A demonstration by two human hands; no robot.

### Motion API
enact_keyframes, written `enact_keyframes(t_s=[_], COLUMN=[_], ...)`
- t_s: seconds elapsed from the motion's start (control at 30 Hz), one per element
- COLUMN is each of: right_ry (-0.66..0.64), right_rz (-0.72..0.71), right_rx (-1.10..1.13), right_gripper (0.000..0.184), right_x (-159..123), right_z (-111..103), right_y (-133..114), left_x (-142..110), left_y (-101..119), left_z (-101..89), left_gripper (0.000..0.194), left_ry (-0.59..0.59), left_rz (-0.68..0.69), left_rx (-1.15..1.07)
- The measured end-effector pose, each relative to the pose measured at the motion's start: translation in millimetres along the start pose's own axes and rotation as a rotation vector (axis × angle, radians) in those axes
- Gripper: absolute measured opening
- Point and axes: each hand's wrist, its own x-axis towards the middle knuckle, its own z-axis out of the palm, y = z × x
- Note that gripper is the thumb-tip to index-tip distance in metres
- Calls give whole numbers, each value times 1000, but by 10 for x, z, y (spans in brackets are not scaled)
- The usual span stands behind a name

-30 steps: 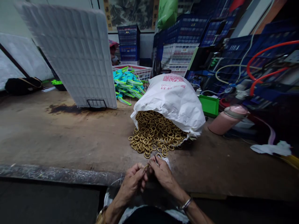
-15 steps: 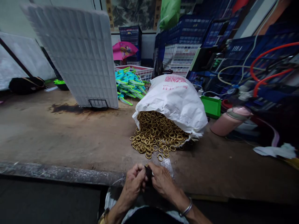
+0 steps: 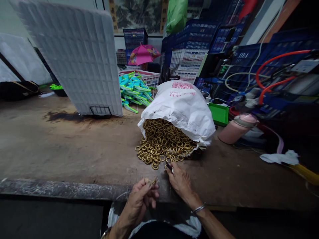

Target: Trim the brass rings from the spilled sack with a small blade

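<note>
Presently, my left hand pinching a gold-coloured ring, my right hand, apart from it, clasping a small dark tool by the heaped rings.

Metallic rings, matt wooden tabletop

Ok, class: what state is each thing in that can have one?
White sack, on its side, mouth open
Gold rings, loose, partly spilled out
Left hand, pinching a gold ring
Right hand, holding a dark object
Pink umbrella, open
White crates, stacked
White panel, standing
Tabletop, stained
</note>
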Motion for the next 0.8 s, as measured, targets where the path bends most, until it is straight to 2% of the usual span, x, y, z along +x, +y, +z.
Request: enact_keyframes(t_s=[0.23, 0.43, 0.57, 0.7, 0.8], right_ry=[15, -6, -6, -51, -113], right_rz=[30, 27, -3, -7, -35], right_rx=[-153, -145, -115, 53, 388], right_gripper=[13, 11, 15, 16, 9], right_x=[14, 26, 18, -2, -33], right_z=[36, 22, 46, 24, -48], right_y=[-77, -60, -14, -39, -147], left_x=[38, 71, 93, 117, 154], left_y=[24, 44, 24, 34, 39], left_z=[-47, -100, -102, -55, -33], left_gripper=[18, 17, 27, 27, 26], left_ry=[30, -11, 4, 75, 98], left_rz=[-32, -176, -202, -148, -44], left_rx=[-137, -293, -342, -220, -42])
